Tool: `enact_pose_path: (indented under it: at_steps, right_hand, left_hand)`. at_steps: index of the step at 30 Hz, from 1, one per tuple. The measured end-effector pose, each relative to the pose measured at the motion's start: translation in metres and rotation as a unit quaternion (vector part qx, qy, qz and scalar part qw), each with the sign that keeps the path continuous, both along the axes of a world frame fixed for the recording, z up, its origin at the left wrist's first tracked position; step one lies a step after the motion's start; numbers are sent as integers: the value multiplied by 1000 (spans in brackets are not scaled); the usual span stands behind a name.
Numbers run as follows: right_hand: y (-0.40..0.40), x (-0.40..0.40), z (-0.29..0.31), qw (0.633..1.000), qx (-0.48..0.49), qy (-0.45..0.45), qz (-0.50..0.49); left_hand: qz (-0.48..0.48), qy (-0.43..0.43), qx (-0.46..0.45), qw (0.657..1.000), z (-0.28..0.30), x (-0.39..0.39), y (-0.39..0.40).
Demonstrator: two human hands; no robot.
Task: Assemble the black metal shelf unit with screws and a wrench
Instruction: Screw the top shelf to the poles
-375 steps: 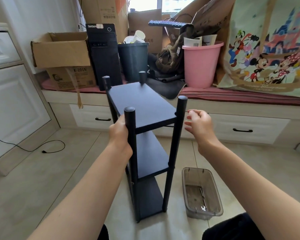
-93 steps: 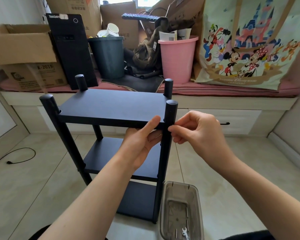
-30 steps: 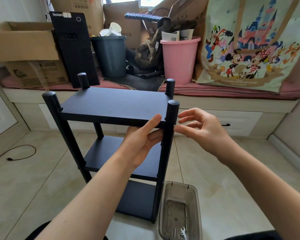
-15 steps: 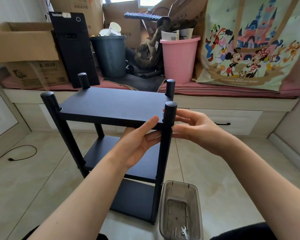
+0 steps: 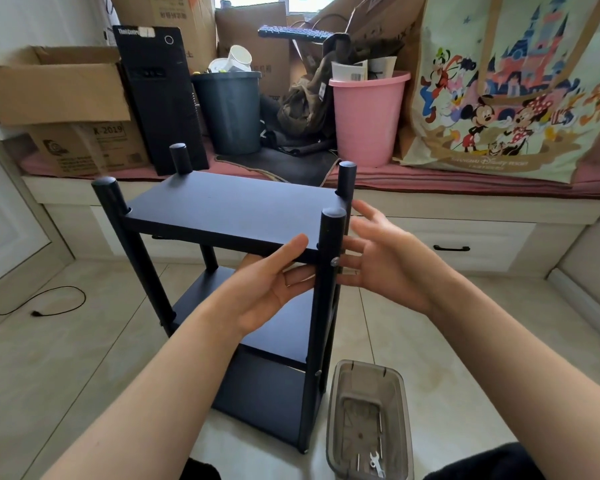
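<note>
Steadying the black metal three-tier shelf unit (image 5: 229, 209), left hand (image 5: 274, 282) pinches its top board; right hand (image 5: 385, 261) spread, empty (fetch the small silver wrench (image 5: 374, 462) to tighten the silver screw (image 5: 334, 261)).

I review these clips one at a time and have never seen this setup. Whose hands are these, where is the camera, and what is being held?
There is no machine. A person wears one wide-angle camera on the head, looking down at their own bare arms. A black shelf unit stands on the tiled floor. The left hand holds the edge of the top shelf, thumb on top. The right hand is open beside the near post, gripping nothing. A silver screw head shows in that post. By the shelf a clear plastic tray holds a small wrench.
</note>
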State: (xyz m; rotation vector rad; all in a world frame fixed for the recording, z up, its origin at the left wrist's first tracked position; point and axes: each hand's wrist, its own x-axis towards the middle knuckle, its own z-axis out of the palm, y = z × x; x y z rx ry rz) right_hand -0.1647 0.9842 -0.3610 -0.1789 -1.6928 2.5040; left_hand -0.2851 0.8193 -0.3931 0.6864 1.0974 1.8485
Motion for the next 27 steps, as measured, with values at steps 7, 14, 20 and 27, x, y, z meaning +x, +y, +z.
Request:
enact_pose_path:
  at_steps: [7,14,20,27]
  right_hand:
    - [-22,-21,1,993,-64,-61,-83]
    - [-34,-37,6,983,-125,-52,-125]
    - [-43,-50,1,973,-178,-25,-146]
    - [-50,-62,-5,965,-212,14,-151]
  left_hand:
    - [-4,29,1,1000,-3,1,-5]
    - [23,9,-25,999,5,-5,-13]
    - [234,115,-198,945,23,-9,-28]
    - [483,429,-169,744,30,1,-38]
